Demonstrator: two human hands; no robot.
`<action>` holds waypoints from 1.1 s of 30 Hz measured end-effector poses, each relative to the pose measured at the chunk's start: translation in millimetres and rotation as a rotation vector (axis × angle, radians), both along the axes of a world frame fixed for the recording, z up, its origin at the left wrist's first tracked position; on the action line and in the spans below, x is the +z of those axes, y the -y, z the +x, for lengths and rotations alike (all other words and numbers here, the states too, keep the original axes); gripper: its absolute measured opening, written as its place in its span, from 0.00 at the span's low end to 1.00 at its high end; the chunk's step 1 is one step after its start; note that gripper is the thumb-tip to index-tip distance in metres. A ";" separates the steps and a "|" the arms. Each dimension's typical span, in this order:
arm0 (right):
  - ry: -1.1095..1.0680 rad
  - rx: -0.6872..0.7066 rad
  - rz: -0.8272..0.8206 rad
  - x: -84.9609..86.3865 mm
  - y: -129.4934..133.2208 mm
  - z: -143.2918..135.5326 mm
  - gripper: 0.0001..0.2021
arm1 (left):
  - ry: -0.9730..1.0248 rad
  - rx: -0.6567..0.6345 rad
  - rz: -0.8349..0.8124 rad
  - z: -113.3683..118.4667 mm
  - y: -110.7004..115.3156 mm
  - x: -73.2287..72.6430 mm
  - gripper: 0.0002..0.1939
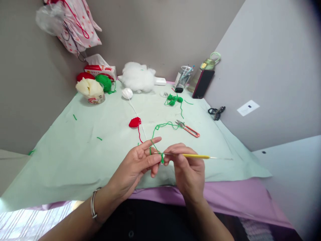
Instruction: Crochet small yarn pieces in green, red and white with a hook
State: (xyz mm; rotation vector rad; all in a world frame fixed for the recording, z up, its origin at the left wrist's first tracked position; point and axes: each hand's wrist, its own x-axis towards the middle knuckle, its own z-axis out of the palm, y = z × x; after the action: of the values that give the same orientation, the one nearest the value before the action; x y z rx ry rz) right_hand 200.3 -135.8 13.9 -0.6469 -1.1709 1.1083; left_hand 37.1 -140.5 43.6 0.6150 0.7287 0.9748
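Note:
My left hand pinches a small piece of green crochet work between thumb and fingers, and green yarn runs over its raised index finger. In my right hand is a crochet hook with a yellow handle, held like a pencil. The hook's metal tip reaches left to the top of the green piece, close to my left thumb. Beyond my hands lies a red crocheted piece with a red tail. White yarn trails from a white ball toward my left hand.
Orange-handled thread snips lie right of centre, with green crocheted pieces behind. White stuffing, a tissue box, a tub, a glass jar, a phone and a bottle line the back. A hair clip sits at right.

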 end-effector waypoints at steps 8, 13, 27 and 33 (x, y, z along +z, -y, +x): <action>-0.134 0.050 -0.236 8.8 -7.1 6.7 0.07 | 0.026 -0.004 -0.004 -1.1 -3.1 -5.3 0.25; 0.068 -0.007 -0.033 0.2 -1.4 1.5 0.07 | -0.142 0.127 0.131 6.3 -0.6 -10.5 0.24; 0.101 -0.059 -0.014 -2.3 -3.6 2.2 0.07 | -0.133 0.114 0.123 7.3 -1.6 -6.4 0.28; 0.074 -0.056 -0.021 -0.1 -4.4 2.4 0.06 | -0.126 0.071 0.094 5.4 -0.7 -6.2 0.33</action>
State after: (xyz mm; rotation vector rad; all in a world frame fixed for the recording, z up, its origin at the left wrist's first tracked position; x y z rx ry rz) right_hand 202.7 -131.4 13.8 -0.7383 -1.1985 1.0583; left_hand 42.5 -139.8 37.4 0.7417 0.8243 1.0469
